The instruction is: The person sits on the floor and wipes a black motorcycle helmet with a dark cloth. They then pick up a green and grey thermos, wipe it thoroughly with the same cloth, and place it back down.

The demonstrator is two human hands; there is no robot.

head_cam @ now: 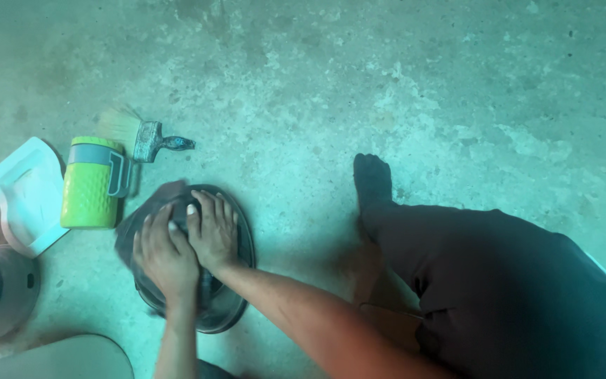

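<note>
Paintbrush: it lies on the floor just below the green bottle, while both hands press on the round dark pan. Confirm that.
Not quite. In the head view the paintbrush lies above and to the right of the green bottle, not below it. The rest holds: the left hand and right hand both press on the round dark pan, on the floor.

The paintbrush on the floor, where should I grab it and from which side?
Take the paintbrush by its dark handle, the end pointing right, coming from above on the right. It lies flat with the bristles to the left near the green mug, so the handle side is open floor.
</note>
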